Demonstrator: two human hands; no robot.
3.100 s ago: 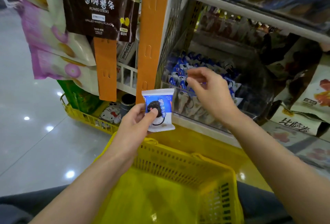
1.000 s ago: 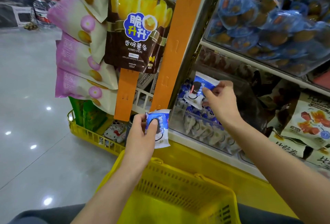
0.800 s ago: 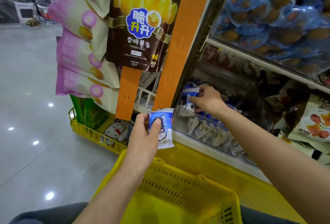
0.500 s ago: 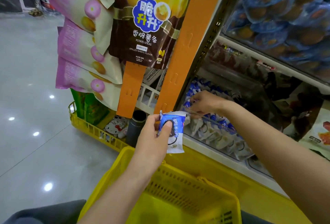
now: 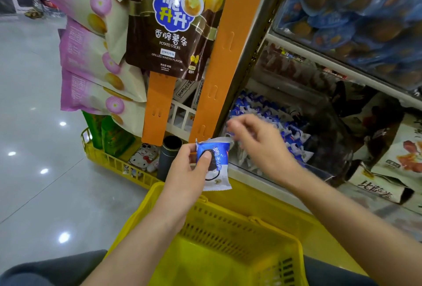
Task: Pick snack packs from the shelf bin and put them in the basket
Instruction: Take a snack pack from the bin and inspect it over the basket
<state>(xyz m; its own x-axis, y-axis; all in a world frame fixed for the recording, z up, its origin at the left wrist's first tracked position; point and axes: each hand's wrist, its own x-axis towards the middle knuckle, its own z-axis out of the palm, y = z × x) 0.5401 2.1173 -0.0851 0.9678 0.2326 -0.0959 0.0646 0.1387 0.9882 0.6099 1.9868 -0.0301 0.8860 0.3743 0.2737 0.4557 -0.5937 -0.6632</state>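
Head view: one snack pack (image 5: 217, 164) sits in the left hand (image 5: 182, 178), its fingers (image 5: 189, 148) curled behind the wrapper and the thumb pressed on the front. The wrapper is blue at the top and white at the bottom, with crimped ends and a dark round sandwich cookie printed on it. Just right of those fingers, the right hand (image 5: 260, 146) hovers, blurred, over the clear shelf bin (image 5: 319, 169); whether its fingers grip anything cannot be told. Beyond them a heap of matching packs (image 5: 262, 112) fills the bin, too many to count. One yellow basket (image 5: 217, 228) stands below both hands.
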